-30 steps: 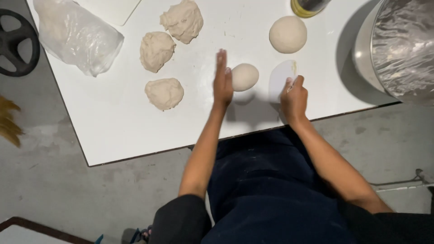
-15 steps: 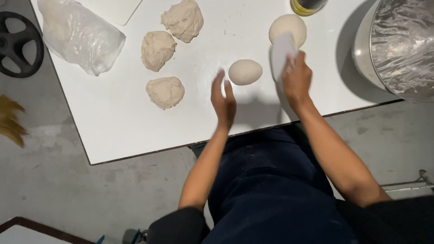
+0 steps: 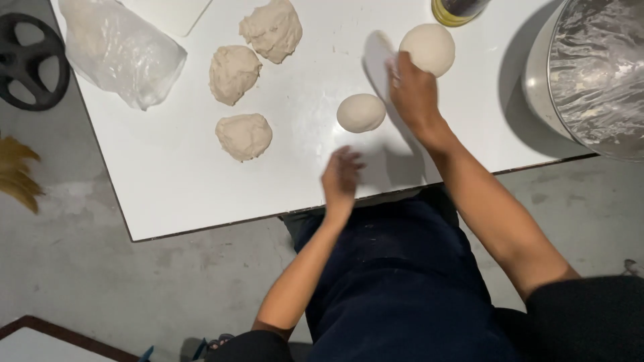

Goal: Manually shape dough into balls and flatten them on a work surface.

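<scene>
My right hand (image 3: pixel 414 94) grips a white plastic dough scraper (image 3: pixel 378 59) and holds it just left of a large smooth dough ball (image 3: pixel 429 47). A smaller smooth dough ball (image 3: pixel 361 112) lies on the white table (image 3: pixel 168 181) between my hands. My left hand (image 3: pixel 341 179) hovers near the table's front edge, fingers apart and blurred, holding nothing. Three rough dough lumps lie further left: one (image 3: pixel 244 136) nearest me, one (image 3: pixel 233 72) behind it, one (image 3: pixel 272 30) at the back.
A clear plastic bag (image 3: pixel 117 53) lies at the back left beside a white board (image 3: pixel 171 13). A large steel bowl covered with film (image 3: pixel 594 74) stands at the right. An oil bottle (image 3: pixel 456 10) stands at the back. A black wheel (image 3: pixel 30 64) sits off the table's left side.
My right hand carried the scraper away from me and leftward, up beside the large ball. My left hand left the small ball and drew back to the table's front edge.
</scene>
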